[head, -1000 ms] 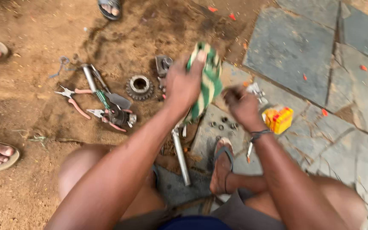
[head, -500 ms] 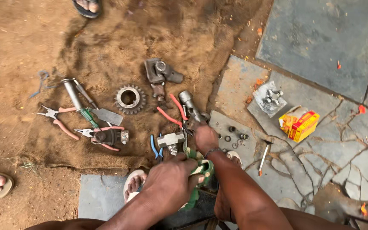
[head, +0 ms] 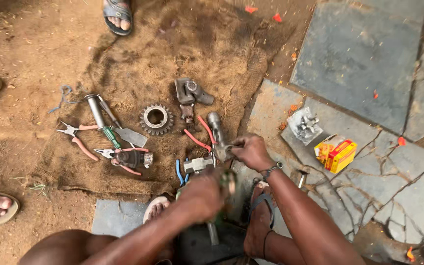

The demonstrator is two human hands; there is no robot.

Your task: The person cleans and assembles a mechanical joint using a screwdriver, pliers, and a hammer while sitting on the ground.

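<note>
Two hands at work over a tool-strewn sack

Two bare hands meet low in the head view, above a wide brown burlap sack (head: 123, 64) spread on dirt, with grey stone slabs (head: 364, 54) to the right; the sack is the largest thing in sight and bears most of the tools.

Right hand (head: 251, 151): fingers curled shut around the lower end of a grey metal shaft (head: 217, 130), which lies at the sack's right edge and points up and away from the person; a dark band sits on that wrist. Left hand (head: 203, 195): blurred, fingers closed in a loose fist about a green cloth (head: 227, 180), just below and left of the right hand; how tightly it grips I cannot tell.

Just left of the shaft lie red-handled pliers (head: 196, 135), their handles beside it; above them sits a grey forked metal joint (head: 191, 93). A toothed gear wheel (head: 156, 119) rests mid-sack, apart from both hands. Farther left lie a metal tube (head: 94, 109), pink-handled pliers (head: 77, 140) and a green-handled screwdriver (head: 109, 135), close together. Between the hands and those tools sits a small clamp-like metal block (head: 198, 164), near the left hand.

On the slabs to the right stand a yellow and red carton (head: 338, 154) and, just above it, a clear bag of small metal parts (head: 304, 125). Sandalled feet (head: 116, 12) of other people show at the frame's top and left edges.
</note>
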